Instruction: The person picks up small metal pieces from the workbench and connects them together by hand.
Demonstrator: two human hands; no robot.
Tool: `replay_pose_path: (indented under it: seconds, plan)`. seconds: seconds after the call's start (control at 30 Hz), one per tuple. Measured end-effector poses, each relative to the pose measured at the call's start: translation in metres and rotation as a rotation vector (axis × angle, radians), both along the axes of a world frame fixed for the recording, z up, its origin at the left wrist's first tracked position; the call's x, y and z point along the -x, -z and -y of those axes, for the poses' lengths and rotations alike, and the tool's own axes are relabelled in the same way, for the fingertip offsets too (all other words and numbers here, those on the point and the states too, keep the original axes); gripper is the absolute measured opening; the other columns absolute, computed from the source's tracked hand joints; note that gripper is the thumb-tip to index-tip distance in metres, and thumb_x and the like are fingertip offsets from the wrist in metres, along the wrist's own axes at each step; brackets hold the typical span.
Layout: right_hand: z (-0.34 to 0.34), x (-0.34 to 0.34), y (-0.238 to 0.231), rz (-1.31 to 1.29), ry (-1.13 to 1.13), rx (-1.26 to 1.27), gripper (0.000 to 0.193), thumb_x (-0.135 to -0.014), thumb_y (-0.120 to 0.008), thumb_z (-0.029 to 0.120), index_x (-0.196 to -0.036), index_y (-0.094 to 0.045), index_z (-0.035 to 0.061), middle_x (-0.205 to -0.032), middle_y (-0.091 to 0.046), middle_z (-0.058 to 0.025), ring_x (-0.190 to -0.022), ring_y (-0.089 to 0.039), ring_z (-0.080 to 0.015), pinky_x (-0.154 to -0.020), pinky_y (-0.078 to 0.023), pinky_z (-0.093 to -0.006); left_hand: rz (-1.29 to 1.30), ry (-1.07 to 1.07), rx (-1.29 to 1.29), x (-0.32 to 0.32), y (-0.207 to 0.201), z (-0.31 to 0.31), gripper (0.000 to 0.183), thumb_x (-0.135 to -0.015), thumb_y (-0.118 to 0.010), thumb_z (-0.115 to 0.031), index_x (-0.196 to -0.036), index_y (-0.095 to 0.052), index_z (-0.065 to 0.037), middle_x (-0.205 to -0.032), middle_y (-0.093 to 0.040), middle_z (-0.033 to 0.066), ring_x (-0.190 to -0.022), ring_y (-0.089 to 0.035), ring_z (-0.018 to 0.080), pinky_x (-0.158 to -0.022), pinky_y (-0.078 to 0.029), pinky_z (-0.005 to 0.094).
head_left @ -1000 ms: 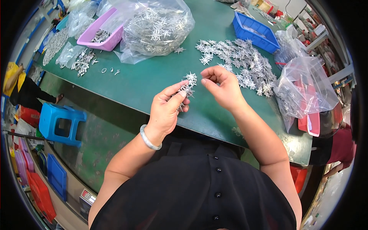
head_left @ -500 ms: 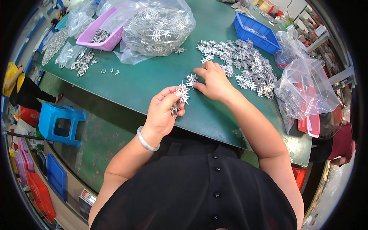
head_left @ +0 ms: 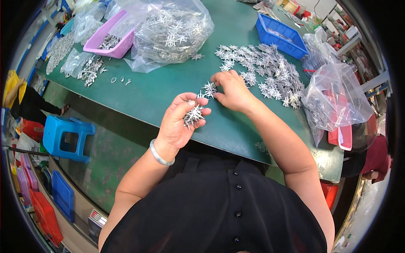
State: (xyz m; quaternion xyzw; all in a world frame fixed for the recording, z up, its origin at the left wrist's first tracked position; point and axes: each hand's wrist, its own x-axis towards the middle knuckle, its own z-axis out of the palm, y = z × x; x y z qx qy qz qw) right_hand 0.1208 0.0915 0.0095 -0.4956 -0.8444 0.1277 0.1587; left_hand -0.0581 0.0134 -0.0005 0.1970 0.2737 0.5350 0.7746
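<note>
My left hand (head_left: 172, 125), palm up with a pale bangle (head_left: 158, 155) at its wrist, cups a clump of small silver spiky metal pieces (head_left: 193, 116) in its curled fingers. Just right of it, a small cluster of the same spiky pieces (head_left: 209, 89) lies on the green table. My right hand (head_left: 234, 90) rests by that cluster, thumb and forefinger apart on its right side, with no piece visibly pinched. Beyond it spreads a large loose heap of spiky pieces (head_left: 276, 71). A clear bag (head_left: 173, 36) at the back is full of similar pieces.
A pink basket (head_left: 122, 46) and loose metal fittings (head_left: 90, 71) are at the left of the table (head_left: 164, 84). A blue basket (head_left: 280, 36) stands at the back right. Another clear bag (head_left: 337, 99) sits at the right edge. A blue stool (head_left: 67, 137) stands on the floor.
My left hand's fingers have loosened and spread, showing more of the clump lying in them. My right hand has shifted only slightly beside the small cluster.
</note>
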Motion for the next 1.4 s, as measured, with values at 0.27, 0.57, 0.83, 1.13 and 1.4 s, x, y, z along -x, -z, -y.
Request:
replay_pose_path:
  seconds: [0.27, 0.57, 0.83, 1.13, 1.4]
  plan:
    - [-0.005, 0.001, -0.007, 0.166, 0.000, 0.034, 0.035, -0.066, -0.070, 0.019, -0.098, -0.060, 0.0080, -0.105, -0.050, -0.0119, -0.101, -0.043, -0.0296, -0.086, -0.037, -0.0395, -0.033, 0.036, -0.084, 0.004, 0.014, -0.001, 0.014, -0.085, -0.051, -0.011, -0.098, -0.054, -0.006, -0.083, -0.056, 0.0049, -0.070, -0.054, 0.0143, -0.054, -0.042, 0.0237]
    - [-0.006, 0.001, -0.008, 0.124, -0.041, 0.055, 0.031, -0.065, -0.071, 0.020, -0.092, -0.059, 0.0085, -0.106, -0.048, -0.0110, -0.102, -0.043, -0.0292, -0.087, -0.036, -0.0392, -0.085, 0.022, -0.070, 0.004, 0.009, 0.002, 0.007, -0.085, -0.052, -0.012, -0.089, -0.054, -0.006, -0.076, -0.053, 0.0024, -0.069, -0.052, 0.0131, -0.052, -0.040, 0.0230]
    - [-0.010, 0.001, -0.005, 0.016, -0.026, 0.106, 0.029, -0.067, -0.068, 0.018, -0.092, -0.060, 0.0064, -0.102, -0.051, -0.0135, -0.104, -0.044, -0.0308, -0.089, -0.036, -0.0410, -0.205, -0.017, -0.109, 0.005, 0.009, -0.006, 0.004, -0.083, -0.055, -0.009, -0.085, -0.053, -0.007, -0.072, -0.054, 0.0024, -0.064, -0.053, 0.0121, -0.050, -0.039, 0.0223]
    - [-0.016, -0.002, -0.003, 0.097, -0.018, 0.115, 0.041, -0.055, -0.074, 0.025, -0.089, -0.055, 0.0110, -0.099, -0.049, -0.0129, -0.102, -0.043, -0.0321, -0.084, -0.038, -0.0420, -0.238, -0.003, -0.086, 0.002, 0.009, 0.000, 0.011, -0.081, -0.056, -0.004, -0.091, -0.055, -0.004, -0.074, -0.056, 0.0042, -0.063, -0.054, 0.0116, -0.050, -0.043, 0.0231]
    - [-0.012, -0.007, 0.001, -0.295, -0.062, 0.394, 0.034, -0.061, -0.071, 0.010, -0.088, -0.050, 0.0062, -0.072, -0.055, -0.0057, -0.069, -0.054, -0.0194, -0.063, -0.043, -0.0317, -0.339, -0.049, -0.093, 0.001, 0.001, 0.007, 0.011, -0.082, -0.056, -0.006, -0.093, -0.055, -0.005, -0.072, -0.055, 0.0016, -0.061, -0.053, 0.0090, -0.050, -0.042, 0.0210]
